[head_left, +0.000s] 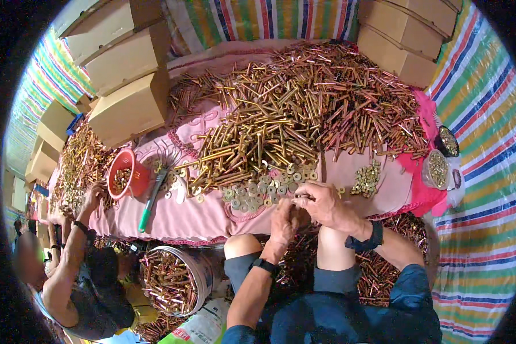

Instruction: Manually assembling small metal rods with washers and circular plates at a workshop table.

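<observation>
My left hand [285, 222] and my right hand [325, 207] meet at the near edge of the pink cloth [195, 215]. Both have their fingers closed, pinching at something small between them that the fingers mostly hide. Just beyond my hands lie flat metal washers [247, 199] in a loose spread. Behind these rises a large heap of long brass-coloured bolts [264, 135], turning more coppery toward the right. A small pile of nuts [367, 179] sits to the right of my right hand.
A red plastic basket [133, 182] and a green-handled rake [149, 205] are on the left. Beside my knees stands a bucket of bolts [198, 281]. Cardboard boxes [129, 109] are stacked at the back. Bowls of small parts [437, 169] stand right. A co-worker [69, 286] sits at left.
</observation>
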Motion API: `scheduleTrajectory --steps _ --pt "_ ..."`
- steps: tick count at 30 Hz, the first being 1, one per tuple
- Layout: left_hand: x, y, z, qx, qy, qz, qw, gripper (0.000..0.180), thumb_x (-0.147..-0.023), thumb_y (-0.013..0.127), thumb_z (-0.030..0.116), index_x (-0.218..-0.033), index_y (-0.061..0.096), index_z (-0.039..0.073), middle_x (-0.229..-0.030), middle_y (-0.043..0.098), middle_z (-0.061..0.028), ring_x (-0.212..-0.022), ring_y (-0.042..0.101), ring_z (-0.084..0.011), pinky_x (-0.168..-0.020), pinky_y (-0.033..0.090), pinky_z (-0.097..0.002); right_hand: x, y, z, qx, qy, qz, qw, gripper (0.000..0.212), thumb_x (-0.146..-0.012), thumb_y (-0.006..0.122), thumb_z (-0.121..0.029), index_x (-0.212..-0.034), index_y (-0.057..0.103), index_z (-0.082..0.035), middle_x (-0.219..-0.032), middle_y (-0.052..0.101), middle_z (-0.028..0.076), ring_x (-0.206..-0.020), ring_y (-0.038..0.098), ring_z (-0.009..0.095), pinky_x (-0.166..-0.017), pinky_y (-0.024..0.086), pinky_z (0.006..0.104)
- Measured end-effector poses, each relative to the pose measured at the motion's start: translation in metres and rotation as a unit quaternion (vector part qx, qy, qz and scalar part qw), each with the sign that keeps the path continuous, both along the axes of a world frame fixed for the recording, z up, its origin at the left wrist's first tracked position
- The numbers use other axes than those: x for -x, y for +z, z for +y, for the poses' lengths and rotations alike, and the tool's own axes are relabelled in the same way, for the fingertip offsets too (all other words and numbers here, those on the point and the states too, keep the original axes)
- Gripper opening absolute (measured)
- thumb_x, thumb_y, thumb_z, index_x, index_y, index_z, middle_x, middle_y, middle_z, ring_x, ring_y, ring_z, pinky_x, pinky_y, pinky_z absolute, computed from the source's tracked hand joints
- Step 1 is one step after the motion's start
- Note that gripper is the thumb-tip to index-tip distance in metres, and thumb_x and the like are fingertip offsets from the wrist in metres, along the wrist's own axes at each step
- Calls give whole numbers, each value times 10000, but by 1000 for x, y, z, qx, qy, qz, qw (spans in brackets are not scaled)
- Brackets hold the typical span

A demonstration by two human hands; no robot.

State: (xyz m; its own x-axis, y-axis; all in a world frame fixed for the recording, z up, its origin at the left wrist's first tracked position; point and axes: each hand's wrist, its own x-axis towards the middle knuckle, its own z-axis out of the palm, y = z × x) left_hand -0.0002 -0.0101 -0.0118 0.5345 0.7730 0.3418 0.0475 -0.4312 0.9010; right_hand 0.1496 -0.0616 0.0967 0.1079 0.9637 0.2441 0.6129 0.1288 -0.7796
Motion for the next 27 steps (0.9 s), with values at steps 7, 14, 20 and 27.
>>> scheduleTrajectory --steps 7,14,20,27 --pt "2 -4 2 -53 0 23 998 316 -745 554 -84 -1045 562 14 -852 528 -180 -766 556 -386 -672 459 -415 0 10 1 -53 53 -75 994 184 -893 641 -51 -1071 677 -21 -971 629 167 -884 640 358 -757 527 411" --pt "-4 -5 2 -50 34 4 998 168 -801 567 46 -965 534 37 -777 570 -236 -742 550 -481 -619 447 -477 -2 -3 5 -51 38 -36 997 166 -887 652 -60 -1046 674 -19 -912 644 153 -843 651 342 -727 531 405" --pt "-1 -3 2 -70 31 -6 997 123 -816 568 40 -934 534 35 -727 563 -202 -686 560 -441 -591 440 -454 -5 -8 7 -63 73 -67 993 169 -887 650 -75 -1045 669 -18 -927 645 152 -862 652 329 -739 532 396" --pt "1 2 0 -16 10 14 1000 178 -780 535 31 -958 549 31 -742 556 -179 -670 549 -373 -611 451 -402 -12 -5 9 -57 103 -67 991 184 -870 671 -76 -1033 660 8 -942 639 156 -866 644 318 -754 529 388"
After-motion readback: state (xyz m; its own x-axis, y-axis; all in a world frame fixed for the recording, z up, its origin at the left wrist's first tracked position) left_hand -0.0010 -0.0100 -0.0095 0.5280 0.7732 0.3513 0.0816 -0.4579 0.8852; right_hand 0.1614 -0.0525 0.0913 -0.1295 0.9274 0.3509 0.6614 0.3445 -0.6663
